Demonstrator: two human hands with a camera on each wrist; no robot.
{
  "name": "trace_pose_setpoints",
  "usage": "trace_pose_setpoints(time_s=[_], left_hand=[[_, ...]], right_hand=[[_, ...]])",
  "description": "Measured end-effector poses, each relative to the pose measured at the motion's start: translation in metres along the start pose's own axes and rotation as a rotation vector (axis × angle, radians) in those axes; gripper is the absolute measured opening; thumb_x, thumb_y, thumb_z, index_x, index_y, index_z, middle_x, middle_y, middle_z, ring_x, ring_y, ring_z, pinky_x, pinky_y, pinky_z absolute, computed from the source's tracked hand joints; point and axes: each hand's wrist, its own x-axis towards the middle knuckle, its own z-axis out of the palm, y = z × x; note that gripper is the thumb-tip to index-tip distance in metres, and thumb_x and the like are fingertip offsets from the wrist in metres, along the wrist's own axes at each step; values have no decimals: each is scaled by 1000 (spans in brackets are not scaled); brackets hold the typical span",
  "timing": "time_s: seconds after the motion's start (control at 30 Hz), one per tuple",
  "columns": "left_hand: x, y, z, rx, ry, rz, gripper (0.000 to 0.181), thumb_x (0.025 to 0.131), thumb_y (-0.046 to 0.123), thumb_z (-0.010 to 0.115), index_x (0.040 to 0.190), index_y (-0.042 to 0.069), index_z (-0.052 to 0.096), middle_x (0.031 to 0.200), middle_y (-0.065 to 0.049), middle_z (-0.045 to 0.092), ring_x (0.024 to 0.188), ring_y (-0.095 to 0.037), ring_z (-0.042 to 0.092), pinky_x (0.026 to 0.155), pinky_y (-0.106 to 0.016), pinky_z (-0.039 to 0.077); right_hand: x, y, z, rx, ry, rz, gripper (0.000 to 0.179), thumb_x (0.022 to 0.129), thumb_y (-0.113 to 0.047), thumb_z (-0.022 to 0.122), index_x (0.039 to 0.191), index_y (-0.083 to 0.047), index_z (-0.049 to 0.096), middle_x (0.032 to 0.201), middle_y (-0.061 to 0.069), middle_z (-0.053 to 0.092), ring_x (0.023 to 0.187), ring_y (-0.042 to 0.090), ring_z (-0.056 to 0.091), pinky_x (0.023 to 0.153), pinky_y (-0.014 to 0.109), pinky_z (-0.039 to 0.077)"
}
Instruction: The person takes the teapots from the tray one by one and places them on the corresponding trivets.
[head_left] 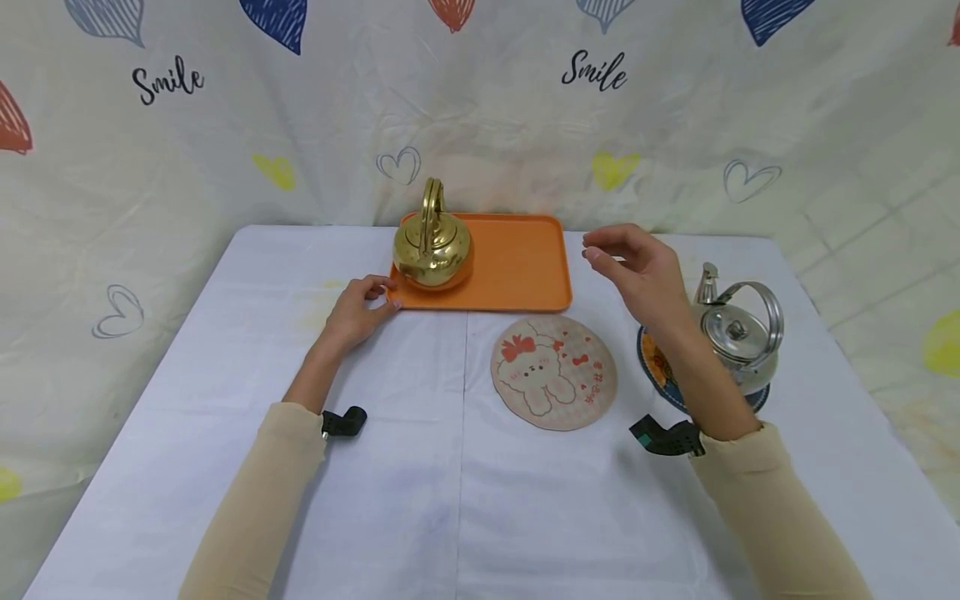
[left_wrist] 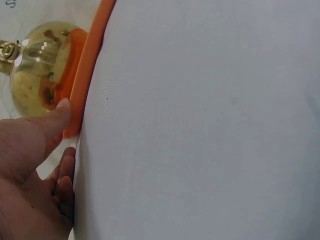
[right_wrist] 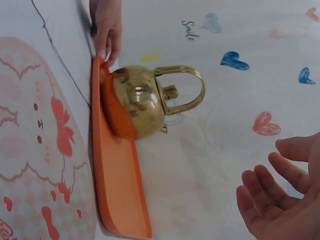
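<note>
An orange tray (head_left: 517, 262) lies at the back of the table, with a shiny gold kettle (head_left: 432, 250) standing upright on its left part. My left hand (head_left: 358, 312) holds the tray's near left corner, its thumb (left_wrist: 60, 112) on the near rim and the other fingers round the left side. My right hand (head_left: 645, 275) is raised just past the tray's right end. Its fingers are loosely bent and nothing is between them, as the right wrist view also shows. The kettle's arched handle (right_wrist: 200, 87) stands up, touched by neither hand.
A silver kettle (head_left: 738, 337) stands on a blue patterned round mat (head_left: 660, 379) at the right, partly behind my right forearm. In front of the tray lies a round pink mat (head_left: 555, 372) with a bunny drawing. A printed curtain (head_left: 487, 108) hangs behind the white-covered table (head_left: 397, 467).
</note>
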Motion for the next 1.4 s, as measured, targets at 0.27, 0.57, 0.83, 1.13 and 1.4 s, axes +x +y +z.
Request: trace_pose_setpoints(time_s=[0.27, 0.57, 0.83, 1.13, 1.4], left_hand=[[-1, 0, -1, -1, -6, -5, 42, 104, 32, 65, 141, 14, 58, 142, -19, 51, 135, -35, 48, 119, -54, 38], [-1, 0, -1, 5, -5, -3, 43, 104, 32, 65, 141, 13, 57, 142, -19, 51, 135, -35, 48, 119, -54, 38], [-2, 0, -1, 6, -4, -14, 43, 104, 33, 64, 142, 15, 57, 143, -18, 51, 136, -35, 48, 120, -54, 38], [-2, 0, -1, -7, -5, -4, 43, 104, 32, 65, 141, 14, 57, 144, -19, 51, 137, -35, 47, 121, -54, 38], [-3, 1, -1, -11, 0, 11, 43, 104, 31, 65, 141, 13, 57, 144, -19, 51, 137, -35, 48, 121, -53, 38]], right_hand=[[2, -1, 10, 63, -12, -4, 20, 101, -16, 69, 120, -10, 72, 117, -4, 69, 107, 3, 66, 93, 13, 53], [7, 0, 22, 86, -47, -23, 26, 102, -16, 67, 123, 0, 68, 113, -10, 68, 108, 5, 66, 94, 14, 53], [10, 4, 32, 109, -46, 5, 24, 101, -16, 68, 122, -4, 70, 114, -7, 70, 108, 5, 66, 93, 15, 54], [13, 3, 40, 133, -55, 8, 26, 101, -16, 70, 122, -2, 69, 115, -4, 70, 107, 5, 67, 92, 15, 56], [14, 3, 49, 171, -75, 26, 29, 101, -15, 69, 125, 0, 67, 115, -4, 69, 106, 8, 67, 92, 16, 56]])
